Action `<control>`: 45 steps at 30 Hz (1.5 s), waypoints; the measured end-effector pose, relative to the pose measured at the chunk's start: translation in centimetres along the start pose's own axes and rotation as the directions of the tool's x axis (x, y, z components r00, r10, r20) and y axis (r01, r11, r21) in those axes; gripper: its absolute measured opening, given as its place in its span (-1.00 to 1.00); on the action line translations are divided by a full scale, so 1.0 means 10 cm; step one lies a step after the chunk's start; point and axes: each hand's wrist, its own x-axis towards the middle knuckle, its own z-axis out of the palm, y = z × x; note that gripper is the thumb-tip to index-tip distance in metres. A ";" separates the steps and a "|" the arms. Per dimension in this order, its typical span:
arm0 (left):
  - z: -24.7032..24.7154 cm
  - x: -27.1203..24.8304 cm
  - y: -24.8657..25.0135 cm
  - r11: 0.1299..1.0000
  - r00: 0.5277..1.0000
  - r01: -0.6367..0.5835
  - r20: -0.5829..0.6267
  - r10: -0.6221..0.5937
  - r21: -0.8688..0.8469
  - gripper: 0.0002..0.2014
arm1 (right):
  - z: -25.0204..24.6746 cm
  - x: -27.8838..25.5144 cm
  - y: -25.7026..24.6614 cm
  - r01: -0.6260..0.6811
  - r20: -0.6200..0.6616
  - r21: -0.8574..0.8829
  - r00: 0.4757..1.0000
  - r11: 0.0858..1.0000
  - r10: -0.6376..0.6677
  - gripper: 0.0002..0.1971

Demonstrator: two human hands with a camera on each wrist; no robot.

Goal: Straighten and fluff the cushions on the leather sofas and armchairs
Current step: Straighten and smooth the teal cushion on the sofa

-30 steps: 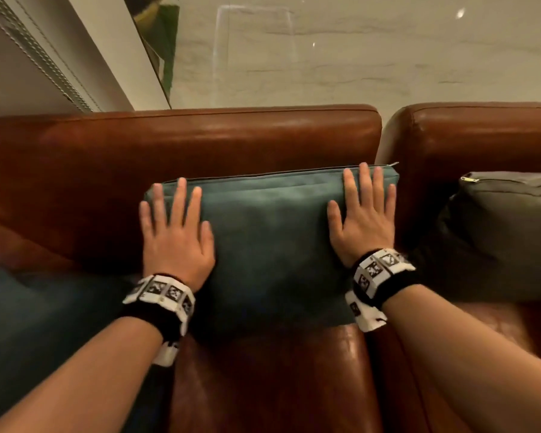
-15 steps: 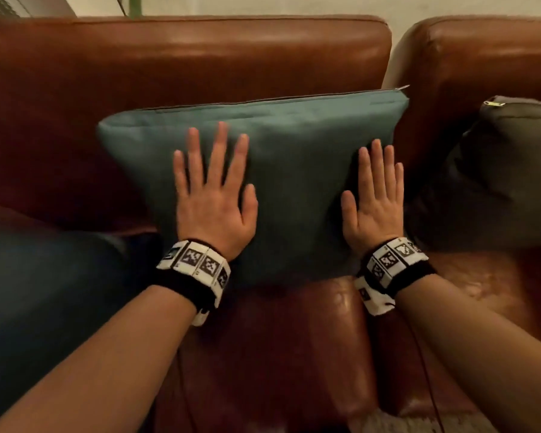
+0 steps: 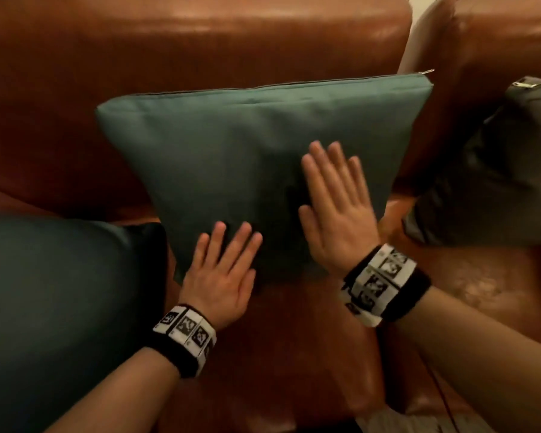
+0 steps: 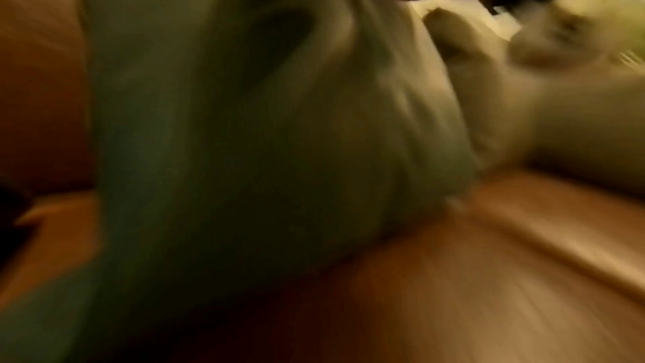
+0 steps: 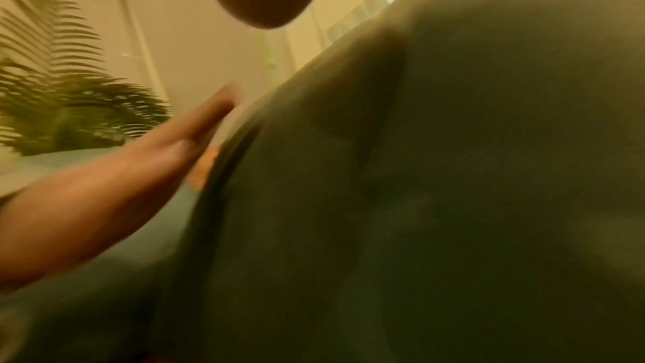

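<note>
A teal cushion (image 3: 231, 145) stands upright against the back of the brown leather sofa (image 3: 200, 35), zipper edge on top. My left hand (image 3: 222, 270) lies flat with straight fingers on the cushion's lower left corner. My right hand (image 3: 334, 207) presses flat on the lower right of its face, a little blurred. Both wrist views are blurred: the left wrist view shows the cushion (image 4: 226, 120) close up, and the right wrist view shows the cushion (image 5: 436, 189) with my left hand (image 5: 181, 142) beside it.
A second teal cushion (image 3: 60, 307) lies on the seat at the left. A dark grey cushion (image 3: 497, 170) leans in the neighbouring leather armchair (image 3: 497, 42) at the right. A fern-like plant (image 5: 63, 93) stands off behind.
Both hands have slid down the cushion's face from its upper corners to its lower part, and the right hand has moved inward. The view has dropped closer to the cushion.
</note>
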 end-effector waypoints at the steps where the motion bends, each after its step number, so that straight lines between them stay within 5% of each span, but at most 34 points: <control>1: -0.05 0.22 -0.06 0.992 0.988 0.126 -0.085 -0.128 -0.022 -0.29 | 0.15 -0.06 -0.19 0.056 0.010 0.009 0.998 0.998 -0.056 -0.43; 4: -0.02 0.65 -0.30 0.963 0.950 0.267 -0.159 -0.268 -0.028 -0.35 | 0.51 -0.10 -0.33 0.121 0.018 -0.069 0.993 0.990 -0.120 -0.44; 7: 0.11 0.56 -0.50 0.946 0.935 0.324 -0.154 -0.320 0.002 -0.39 | 0.50 -0.11 0.25 0.079 0.026 -0.260 0.997 0.962 -0.075 -0.42; 9: 0.11 0.38 -0.58 0.915 0.906 0.404 -0.130 -0.403 -0.019 -0.40 | 0.32 -0.20 0.70 -0.106 0.004 -0.304 0.994 0.947 0.113 -0.38; 12: -0.09 0.36 -0.46 0.863 0.856 0.500 -0.110 -0.506 -0.079 -0.37 | -0.03 -0.20 1.04 -0.439 -0.070 -0.249 0.897 0.863 0.436 -0.35; 13: -0.19 0.47 -0.36 0.875 0.866 0.474 -0.126 -0.484 -0.099 -0.36 | -0.09 -0.10 0.97 -0.461 -0.094 -0.226 0.887 0.858 0.452 -0.35; 16: -0.37 1.05 -0.01 0.951 0.949 0.296 -0.085 -0.304 -0.089 -0.39 | -0.03 0.35 0.40 -0.147 -0.004 -0.152 0.989 0.977 0.148 -0.39; 19: -0.39 1.42 -0.04 0.970 0.969 0.238 0.051 -0.240 0.040 -0.42 | 0.12 0.63 0.14 0.054 0.176 -0.170 0.984 0.984 -0.023 -0.40; 22: -0.43 1.30 -0.46 0.934 0.931 0.329 0.120 -0.346 0.140 -0.42 | -0.01 0.66 0.65 -0.132 0.200 -0.277 0.961 0.952 0.192 -0.38; 26: -0.62 1.13 -0.80 0.822 0.808 0.550 0.154 -0.569 0.151 -0.35 | -0.35 0.58 1.11 -0.371 0.189 -0.298 0.880 0.880 0.435 -0.35; 28: -0.68 1.31 -0.58 0.848 0.839 0.511 0.137 -0.527 0.139 -0.32 | -0.34 0.71 0.86 -0.324 0.193 -0.269 0.905 0.907 0.380 -0.34; 31: -0.62 1.60 -0.16 0.975 0.951 0.205 0.217 -0.219 0.084 -0.36 | -0.09 0.84 0.26 -0.037 0.322 -0.154 0.943 0.987 0.086 -0.37; 33: -0.62 1.66 -0.32 0.979 0.936 0.174 0.290 -0.197 0.103 -0.39 | -0.05 0.85 0.30 0.058 0.414 -0.161 0.910 0.985 0.014 -0.40; 36: -0.74 1.48 -0.94 0.931 0.881 0.330 0.303 -0.362 0.153 -0.37 | -0.27 0.80 0.92 -0.026 0.422 -0.268 0.896 0.963 0.141 -0.39; 38: -0.88 1.40 -1.17 0.928 0.863 0.318 0.346 -0.368 0.192 -0.34 | -0.47 0.77 1.18 -0.080 0.408 -0.307 0.889 0.948 0.207 -0.35; 42: -0.91 1.84 -0.85 0.932 0.855 0.343 0.372 -0.361 0.116 -0.33 | -0.39 1.19 0.87 -0.171 0.364 -0.190 0.902 0.967 0.231 -0.35; 45: -0.76 2.21 -0.53 0.944 0.853 0.327 0.417 -0.313 0.041 -0.43 | -0.16 1.59 0.53 -0.157 0.461 -0.158 0.861 0.975 0.213 -0.41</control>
